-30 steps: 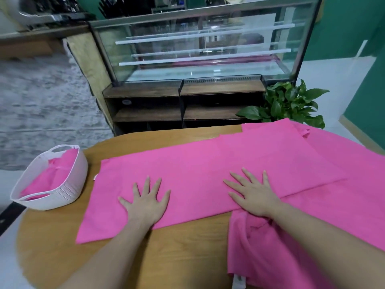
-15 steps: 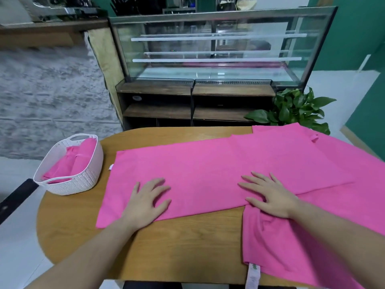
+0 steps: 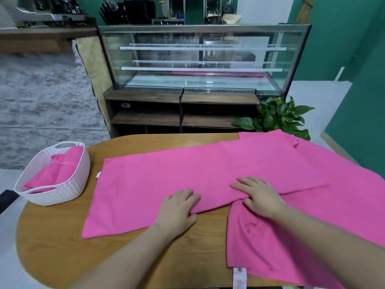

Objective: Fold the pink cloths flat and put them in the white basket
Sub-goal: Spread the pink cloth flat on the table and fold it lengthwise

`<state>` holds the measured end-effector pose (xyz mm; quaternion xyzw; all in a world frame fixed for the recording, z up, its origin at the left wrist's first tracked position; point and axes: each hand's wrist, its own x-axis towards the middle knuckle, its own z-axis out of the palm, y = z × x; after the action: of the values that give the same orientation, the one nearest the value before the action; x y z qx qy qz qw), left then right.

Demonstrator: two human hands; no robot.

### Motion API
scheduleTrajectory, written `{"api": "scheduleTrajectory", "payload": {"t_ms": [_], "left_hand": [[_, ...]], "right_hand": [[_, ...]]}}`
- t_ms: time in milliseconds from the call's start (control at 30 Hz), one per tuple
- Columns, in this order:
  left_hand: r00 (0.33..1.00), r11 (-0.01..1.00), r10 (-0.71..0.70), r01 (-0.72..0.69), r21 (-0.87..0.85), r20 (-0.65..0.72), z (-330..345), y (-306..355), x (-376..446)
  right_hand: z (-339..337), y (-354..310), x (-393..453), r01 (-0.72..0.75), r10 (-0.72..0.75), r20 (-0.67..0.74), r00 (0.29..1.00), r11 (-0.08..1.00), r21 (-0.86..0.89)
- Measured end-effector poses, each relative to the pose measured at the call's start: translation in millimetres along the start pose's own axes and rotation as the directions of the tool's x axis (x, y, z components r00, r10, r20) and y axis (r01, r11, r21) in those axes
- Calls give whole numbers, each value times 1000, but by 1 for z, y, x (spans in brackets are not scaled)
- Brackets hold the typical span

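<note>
While both hands work at its near edge in the lower centre of the frame, a bright pink cloth (image 3: pixel 177 182) lies spread as a long, smooth band across a round wooden table (image 3: pixel 125 253), one white tag showing at its left edge. The left hand (image 3: pixel 177 209) curls its fingers over the cloth's near hem, thumb tucked beneath, pinching the fabric. The right hand (image 3: pixel 260 197) rests just beside it, fingers bent and gripping the same hem where the fabric bunches slightly. More pink cloths (image 3: pixel 312 236) lie under the band's right end at the lower right, draping over the table's edge, with a white label hanging at the bottom. At the left of the frame, a white basket (image 3: pixel 62 192) with a woven-look wall holds folded pink cloths (image 3: pixel 56 172).
</note>
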<state>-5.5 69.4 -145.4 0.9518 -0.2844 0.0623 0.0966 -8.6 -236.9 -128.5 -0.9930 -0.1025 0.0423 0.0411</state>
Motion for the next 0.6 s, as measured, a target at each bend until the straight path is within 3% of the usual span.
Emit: {"api": "scheduleTrajectory", "payload": {"t_ms": [133, 400, 500, 600], "left_hand": [[994, 992, -87, 80, 95, 71, 0, 23, 17], [983, 989, -139, 132, 61, 117, -12, 19, 16], [980, 987, -159, 154, 50, 120, -18, 20, 14], [981, 987, -155, 149, 58, 120, -24, 22, 10]], "right_hand": [[-8, -4, 6, 125, -131, 113, 985, 991, 54], [-15, 4, -7, 40, -64, 69, 996, 952, 304], [-17, -19, -6, 79, -98, 97, 990, 981, 177], [-20, -27, -3, 0, -1, 12, 1000, 997, 75]]}}
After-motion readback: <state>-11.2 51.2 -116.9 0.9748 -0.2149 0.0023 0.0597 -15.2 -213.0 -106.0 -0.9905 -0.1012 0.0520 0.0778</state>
